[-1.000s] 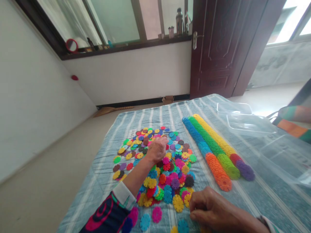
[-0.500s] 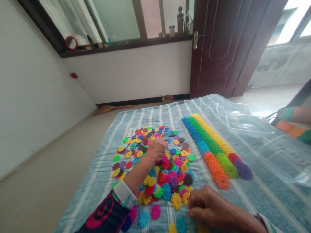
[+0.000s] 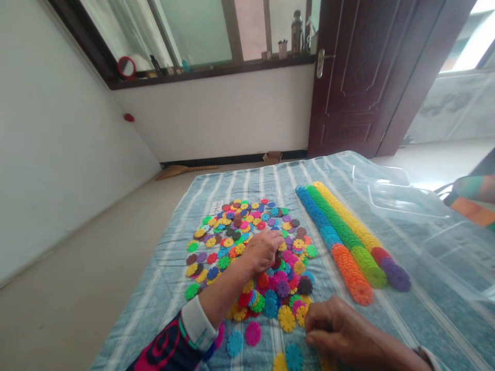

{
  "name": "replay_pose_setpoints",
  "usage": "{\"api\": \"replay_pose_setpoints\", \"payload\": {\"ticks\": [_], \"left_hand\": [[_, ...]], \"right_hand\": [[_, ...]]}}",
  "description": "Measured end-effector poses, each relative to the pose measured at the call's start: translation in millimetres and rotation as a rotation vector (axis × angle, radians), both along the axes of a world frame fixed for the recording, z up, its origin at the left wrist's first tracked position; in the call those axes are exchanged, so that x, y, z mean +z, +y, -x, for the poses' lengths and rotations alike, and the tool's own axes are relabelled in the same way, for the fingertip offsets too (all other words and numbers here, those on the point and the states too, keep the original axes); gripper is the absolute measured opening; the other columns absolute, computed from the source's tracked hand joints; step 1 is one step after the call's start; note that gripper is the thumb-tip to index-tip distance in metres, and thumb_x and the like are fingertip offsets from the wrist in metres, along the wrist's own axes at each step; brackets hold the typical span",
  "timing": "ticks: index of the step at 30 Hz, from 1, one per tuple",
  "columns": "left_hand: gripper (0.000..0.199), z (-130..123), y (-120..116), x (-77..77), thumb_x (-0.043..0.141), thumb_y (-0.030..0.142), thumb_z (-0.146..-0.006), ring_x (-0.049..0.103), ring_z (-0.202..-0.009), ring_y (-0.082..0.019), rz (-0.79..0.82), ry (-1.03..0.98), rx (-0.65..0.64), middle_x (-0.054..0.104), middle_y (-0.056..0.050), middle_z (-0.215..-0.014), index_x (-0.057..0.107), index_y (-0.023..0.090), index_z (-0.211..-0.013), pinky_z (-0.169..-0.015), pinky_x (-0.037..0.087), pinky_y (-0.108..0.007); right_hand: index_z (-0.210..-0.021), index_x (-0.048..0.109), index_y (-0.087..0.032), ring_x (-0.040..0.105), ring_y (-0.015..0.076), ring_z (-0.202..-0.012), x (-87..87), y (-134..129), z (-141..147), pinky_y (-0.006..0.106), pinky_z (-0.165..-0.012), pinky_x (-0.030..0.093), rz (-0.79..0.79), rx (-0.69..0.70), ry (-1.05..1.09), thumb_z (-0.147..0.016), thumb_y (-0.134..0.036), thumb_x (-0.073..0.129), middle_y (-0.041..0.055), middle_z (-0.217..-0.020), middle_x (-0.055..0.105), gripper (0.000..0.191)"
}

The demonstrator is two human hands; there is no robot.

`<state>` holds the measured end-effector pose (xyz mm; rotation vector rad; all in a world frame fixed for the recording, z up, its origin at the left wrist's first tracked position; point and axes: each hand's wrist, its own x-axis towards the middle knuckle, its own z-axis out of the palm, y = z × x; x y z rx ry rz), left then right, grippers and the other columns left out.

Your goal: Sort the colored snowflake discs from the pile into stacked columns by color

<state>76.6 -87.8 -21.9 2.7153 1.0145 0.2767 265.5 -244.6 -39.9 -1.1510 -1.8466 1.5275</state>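
Observation:
A loose heap of flower-shaped plastic discs (image 3: 253,334) in many colours lies on the striped cloth. My left hand (image 3: 266,250) reaches over the middle of this heap, its fingers bent down close together among the discs. Its fingertips are hidden, and I cannot make out what they grip. Beside the heap's near right edge, my right hand (image 3: 334,327) is curled closed, with thumb and fingers drawn together. Whatever it may hold is hidden. To the right, discs are lined up in overlapping rows: a blue and orange row (image 3: 350,273), a green row (image 3: 340,229) and a yellow and purple row (image 3: 353,221).
Clear plastic boxes (image 3: 408,202) stand at the right side of the cloth (image 3: 154,293). Part of another person (image 3: 474,203) shows at the right edge. Beyond the far edge are a dark red door (image 3: 351,82) and a window sill (image 3: 216,70).
My left hand has shifted slightly toward the near right over the heap. My right hand stays closed in about the same place. The whole view has moved a little.

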Motion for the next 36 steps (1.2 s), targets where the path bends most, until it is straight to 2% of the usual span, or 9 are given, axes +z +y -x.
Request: {"api": "replay_pose_setpoints", "payload": {"ticks": [3,6,11,16,20,24,30,33,36], "left_hand": [[0.038,20.0,22.1,4.2,0.044,0.002,-0.075,0.060,-0.107,-0.023,-0.048,0.076,0.076,0.069,-0.008,-0.115,0.070,0.019,-0.097,-0.102,0.044,-0.037],[0.040,45.6,38.1,12.7,0.042,0.003,-0.078,0.060,-0.113,-0.023,-0.111,0.004,0.221,0.068,-0.010,-0.120,0.070,0.016,-0.103,-0.104,0.044,-0.039],[0.032,75.5,32.2,25.4,0.044,0.013,-0.083,0.068,-0.093,-0.020,-0.064,-0.093,0.282,0.075,-0.006,-0.097,0.073,0.018,-0.094,-0.089,0.052,-0.030],[0.029,80.0,17.1,19.8,0.047,0.013,-0.081,0.070,-0.087,-0.018,0.031,-0.024,0.234,0.075,-0.003,-0.090,0.073,0.021,-0.092,-0.081,0.052,-0.025],[0.037,83.0,22.9,14.9,0.047,0.008,-0.075,0.069,-0.096,-0.021,0.041,0.042,0.276,0.075,-0.005,-0.098,0.073,0.021,-0.098,-0.089,0.053,-0.031],[0.041,90.3,27.8,21.5,0.046,0.008,-0.073,0.065,-0.108,-0.020,0.002,-0.082,0.342,0.074,-0.005,-0.108,0.072,0.019,-0.103,-0.099,0.048,-0.031],[0.031,89.3,13.6,25.8,0.047,0.016,-0.077,0.068,-0.082,-0.016,0.158,-0.141,0.287,0.075,0.000,-0.088,0.073,0.020,-0.093,-0.079,0.052,-0.023],[0.035,85.9,12.7,21.5,0.048,0.013,-0.074,0.069,-0.090,-0.017,0.197,-0.113,0.274,0.076,0.001,-0.094,0.072,0.021,-0.097,-0.084,0.051,-0.025],[0.042,89.5,19.4,21.3,0.046,0.009,-0.070,0.066,-0.104,-0.019,0.162,-0.079,0.332,0.075,-0.001,-0.107,0.072,0.021,-0.102,-0.094,0.049,-0.028]], "right_hand": [[-0.067,0.057,-0.015,0.038,0.0058,-0.052,0.4,-0.3,-0.2,0.017,-0.046,0.025,-0.001,0.000,-0.008,-0.073,-0.017,0.056,-0.0064,-0.057,0.044,0.007],[-0.066,0.058,-0.015,0.037,0.0055,-0.052,1.8,-0.6,-0.5,0.017,-0.046,0.025,-0.003,0.002,-0.023,-0.072,-0.016,0.056,-0.0066,-0.056,0.043,0.006],[-0.065,0.056,-0.016,0.037,0.0055,-0.052,1.1,-1.9,-0.5,0.017,-0.047,0.025,0.000,0.002,-0.026,-0.071,-0.014,0.055,-0.0066,-0.056,0.043,0.006],[-0.064,0.052,-0.017,0.037,0.0057,-0.052,-0.3,-2.4,-0.2,0.017,-0.046,0.025,0.026,0.010,-0.042,-0.072,-0.014,0.053,-0.0066,-0.056,0.042,0.008],[-0.065,0.049,-0.017,0.038,0.0061,-0.052,1.0,-2.9,-0.1,0.017,-0.046,0.025,0.043,0.015,-0.064,-0.072,-0.016,0.053,-0.0065,-0.056,0.041,0.009],[-0.066,0.049,-0.018,0.038,0.0065,-0.050,-0.2,-4.0,0.1,0.017,-0.045,0.025,0.070,0.012,-0.060,-0.074,-0.020,0.052,-0.0066,-0.054,0.039,0.009],[-0.066,0.050,-0.018,0.040,0.0067,-0.051,-2.7,-5.2,-0.5,0.017,-0.046,0.028,0.078,0.012,-0.066,-0.074,-0.021,0.053,-0.0059,-0.055,0.043,0.009],[-0.069,0.050,-0.018,0.041,0.0070,-0.051,-2.7,-6.1,-0.8,0.017,-0.046,0.028,0.110,0.016,-0.057,-0.076,-0.024,0.054,-0.0057,-0.055,0.044,0.010],[-0.071,0.051,-0.018,0.042,0.0074,-0.050,-3.7,-6.9,-1.2,0.017,-0.046,0.029,0.145,0.016,-0.041,-0.078,-0.026,0.054,-0.0056,-0.054,0.044,0.011]]}}
